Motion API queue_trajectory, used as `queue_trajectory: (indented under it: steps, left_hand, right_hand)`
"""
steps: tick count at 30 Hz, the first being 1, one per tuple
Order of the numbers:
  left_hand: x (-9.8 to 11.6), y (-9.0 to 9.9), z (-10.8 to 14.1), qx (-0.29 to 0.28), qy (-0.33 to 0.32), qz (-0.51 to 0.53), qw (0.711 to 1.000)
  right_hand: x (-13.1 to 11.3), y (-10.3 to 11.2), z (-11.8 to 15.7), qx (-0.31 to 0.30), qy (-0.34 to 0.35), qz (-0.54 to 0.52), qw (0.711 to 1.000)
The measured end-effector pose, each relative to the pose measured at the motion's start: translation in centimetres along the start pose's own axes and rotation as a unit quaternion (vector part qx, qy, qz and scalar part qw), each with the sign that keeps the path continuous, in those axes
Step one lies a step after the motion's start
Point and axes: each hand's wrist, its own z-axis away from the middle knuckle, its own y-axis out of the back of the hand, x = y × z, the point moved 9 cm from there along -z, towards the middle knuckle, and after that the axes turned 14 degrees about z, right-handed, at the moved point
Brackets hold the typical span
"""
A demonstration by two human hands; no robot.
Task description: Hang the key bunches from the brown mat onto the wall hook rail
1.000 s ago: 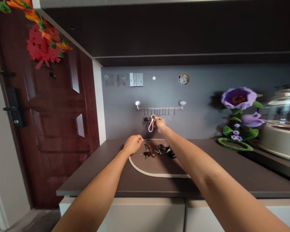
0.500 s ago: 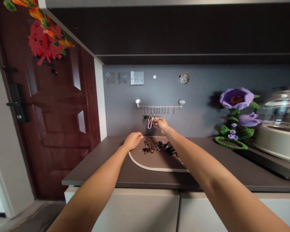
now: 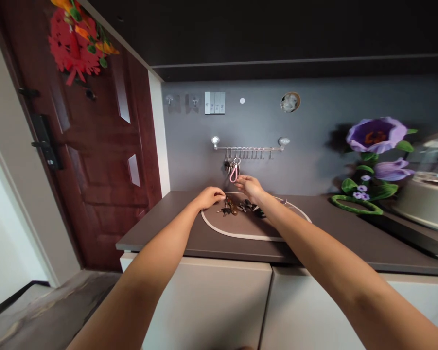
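Note:
A pink strap key ring (image 3: pixel 234 173) hangs from the hook rail (image 3: pixel 250 148) on the wall, with dark keys (image 3: pixel 227 165) beside it at the rail's left end. My right hand (image 3: pixel 250 188) is just below and right of the pink strap, fingers loosely stretched and apart, with nothing visible in them. My left hand (image 3: pixel 208 198) hovers at the left rim of the mat (image 3: pixel 236 235), thumb and forefinger parted, close to a bunch of keys (image 3: pixel 226 210) with a brown fob. More keys (image 3: pixel 245 206) lie farther right on the mat, partly hidden by my right forearm.
On the right stand a purple knitted flower (image 3: pixel 377 135) with a green ring base and a clear-topped white appliance (image 3: pixel 423 199). A dark shelf (image 3: pixel 277 39) overhangs the counter (image 3: pixel 156 228). To the left is a red-brown door (image 3: pixel 105 146).
My right hand has come down off the hanging keys, leaving the pink strap on the rail. My left hand has moved toward the keys on the mat, its fingers parting. The view has tilted downward.

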Motion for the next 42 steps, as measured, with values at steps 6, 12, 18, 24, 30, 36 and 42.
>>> queue_trajectory:
  steps: [6, 12, 18, 24, 30, 36, 42]
  left_hand:
    - [-1.7, -1.3, 0.0, -0.074, 0.054, 0.089, 0.992]
    - [-2.1, -1.6, 0.3, -0.099, 0.061, 0.098, 0.988]
    - [-1.3, -1.5, 0.5, -0.089, 0.054, 0.053, 0.993]
    - [-1.6, -1.5, 0.2, -0.087, 0.046, 0.047, 0.994]
    - [-1.5, -1.1, 0.0, -0.069, 0.033, 0.066, 0.995]
    - [-1.8, -1.0, 0.0, -0.028, 0.069, 0.158, 0.985]
    - [-2.1, -0.8, 0.0, 0.007, 0.098, 0.253, 0.963]
  right_hand:
    - [0.9, -1.0, 2.3, -0.011, 0.050, 0.076, 0.996]
    - [0.5, -1.8, 3.6, -0.011, 0.196, 0.358, 0.913]
    - [0.3, -3.1, 3.6, -0.034, 0.242, 0.457, 0.856]
    - [1.0, -3.2, 2.7, -0.031, 0.217, 0.461, 0.860]
    - [0.7, -3.5, 2.7, -0.044, 0.215, 0.465, 0.858]
    - [0.3, -3.7, 2.9, -0.045, 0.227, 0.478, 0.847]
    - [0.1, -3.8, 3.3, -0.049, 0.231, 0.458, 0.857]
